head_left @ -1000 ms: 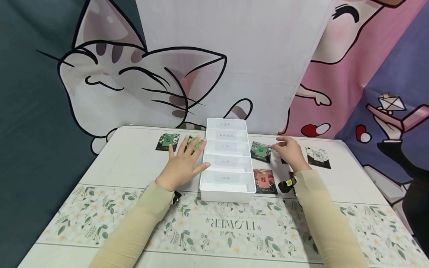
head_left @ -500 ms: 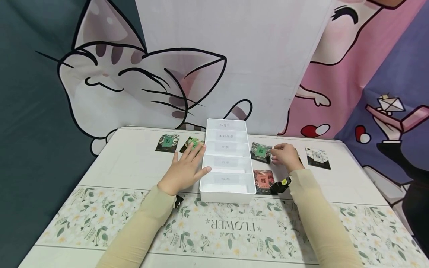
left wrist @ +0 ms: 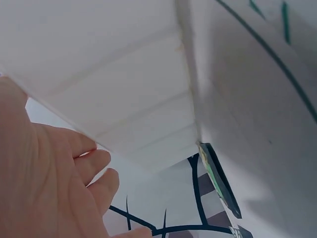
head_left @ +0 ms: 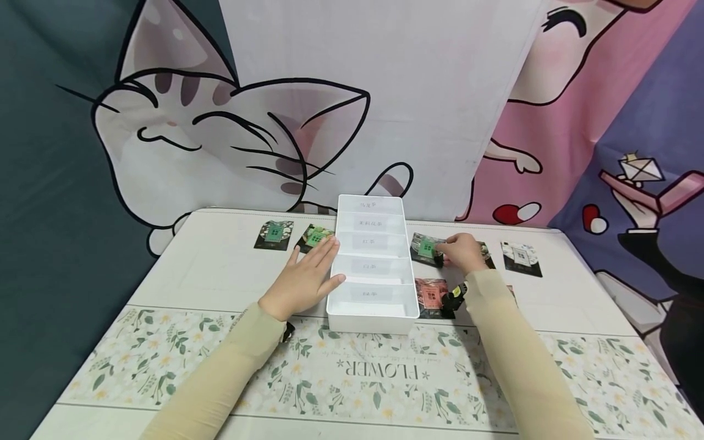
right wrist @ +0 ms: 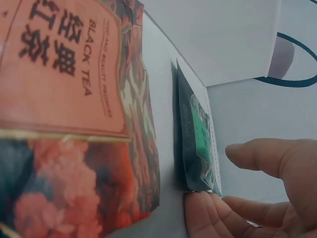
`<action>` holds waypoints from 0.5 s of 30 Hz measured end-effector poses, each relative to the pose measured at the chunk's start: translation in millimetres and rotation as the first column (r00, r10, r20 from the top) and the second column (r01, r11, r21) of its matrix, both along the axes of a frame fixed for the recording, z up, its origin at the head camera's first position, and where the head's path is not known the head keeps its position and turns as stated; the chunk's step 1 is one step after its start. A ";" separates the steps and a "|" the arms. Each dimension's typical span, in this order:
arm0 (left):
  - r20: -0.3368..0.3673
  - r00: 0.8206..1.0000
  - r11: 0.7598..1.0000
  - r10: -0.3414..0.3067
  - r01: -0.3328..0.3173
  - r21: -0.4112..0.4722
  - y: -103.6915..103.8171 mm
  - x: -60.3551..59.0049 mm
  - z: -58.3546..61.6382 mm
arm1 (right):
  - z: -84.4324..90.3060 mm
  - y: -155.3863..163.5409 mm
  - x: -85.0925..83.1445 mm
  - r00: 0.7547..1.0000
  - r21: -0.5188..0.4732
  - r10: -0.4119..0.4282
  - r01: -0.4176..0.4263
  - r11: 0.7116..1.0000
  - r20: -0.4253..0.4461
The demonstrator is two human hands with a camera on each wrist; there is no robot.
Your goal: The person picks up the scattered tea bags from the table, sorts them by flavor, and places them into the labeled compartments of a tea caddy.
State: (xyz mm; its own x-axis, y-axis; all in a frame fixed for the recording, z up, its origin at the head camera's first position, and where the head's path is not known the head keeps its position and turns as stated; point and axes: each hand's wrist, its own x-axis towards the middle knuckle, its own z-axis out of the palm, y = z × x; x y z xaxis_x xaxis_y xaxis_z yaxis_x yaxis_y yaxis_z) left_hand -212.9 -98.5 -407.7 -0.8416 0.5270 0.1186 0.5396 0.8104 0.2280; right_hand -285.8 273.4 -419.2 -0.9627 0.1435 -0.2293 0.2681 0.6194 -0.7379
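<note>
Since the earlier head frame, the right hand (head_left: 464,252) had slid left onto the green sachet (head_left: 427,249), right of centre beside the tray (head_left: 335,287). The left hand (head_left: 304,278) lay flat and relaxed against the tray's left wall. In the left wrist view its fingers (left wrist: 91,166) stayed straight. In the right wrist view fingertips (right wrist: 208,218) pinched the sachet's (right wrist: 198,148) lower edge at bottom right; a firmer grip would probably lift it cleanly.

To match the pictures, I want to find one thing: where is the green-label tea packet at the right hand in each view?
Head: green-label tea packet lies right of the white tray, at the right hand.
Left wrist: not in it.
Right wrist: at centre, seen edge-on, above the fingertips.
Shared landmark: red black-tea packet.
</note>
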 end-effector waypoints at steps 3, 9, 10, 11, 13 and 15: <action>0.004 1.000 1.000 -0.010 0.010 0.003 -0.8 -0.6 -0.4 | 0.5 -1.0 -1.8 1.000 0.052 0.012 -0.012 0.999 -0.002; 0.007 1.000 1.000 -0.013 0.013 0.009 -1.7 -1.9 -2.2 | -0.4 -4.7 -4.0 1.000 0.120 0.008 -0.005 0.993 -0.029; 0.004 1.000 1.000 -0.015 0.015 0.007 -1.7 -2.0 -2.7 | -0.9 -5.1 -4.4 0.999 0.118 0.007 -0.003 0.993 -0.036; 0.003 1.000 1.000 -0.016 0.016 0.006 -1.7 -2.1 -3.2 | -1.7 -5.3 -5.1 0.999 0.119 0.003 0.002 0.993 -0.039; 0.001 1.000 1.000 -0.020 0.020 0.007 -1.6 -2.2 -4.0 | -3.1 -5.5 -5.9 0.999 0.117 -0.003 0.007 0.993 -0.041; 0.001 1.000 1.000 -0.023 0.023 0.013 -1.4 -2.5 -4.5 | -4.0 -5.0 -6.5 0.999 0.111 -0.002 0.007 0.994 -0.044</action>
State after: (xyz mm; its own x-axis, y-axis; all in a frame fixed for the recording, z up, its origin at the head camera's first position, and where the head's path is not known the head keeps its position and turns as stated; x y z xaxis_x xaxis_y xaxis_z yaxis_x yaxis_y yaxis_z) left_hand -215.4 -100.0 -412.2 -0.8296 0.5444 0.1244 0.5575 0.7951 0.2388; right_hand -292.3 268.4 -423.2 -0.9709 0.1698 -0.1690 0.2395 0.6973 -0.6756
